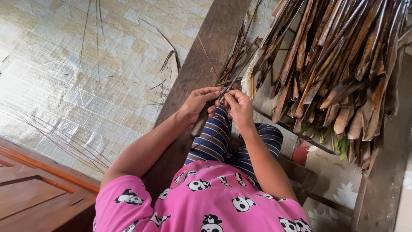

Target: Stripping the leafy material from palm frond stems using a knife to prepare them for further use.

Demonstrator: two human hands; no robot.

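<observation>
Near the middle of the frame, just above the striped trousers, the person's two hands meet over a thin dark strip of dried leaf. The left hand is curled closed, its fingers wrapped round a knife handle that slants down and to the left below the palm; the short blade shows between the two hands, against the strip. The right hand is closed too, its fingertips pinched on the lower end of the strip, just beside the left thumb. From the hands the strip runs up and to the right, into a loose bunch of similar thin strips lying on a long dark wooden plank that crosses the frame from the top centre down to the person's lap.

At the upper right a large heap of dry brown leaf sheaths hangs over a frame, with a few green bits at its lower edge. A pale woven mat fills the upper left, scattered with thin stalks and shreds. At the lower left corner sits a brown wooden panel. The person wears a pink shirt printed with pandas, at the bottom centre.
</observation>
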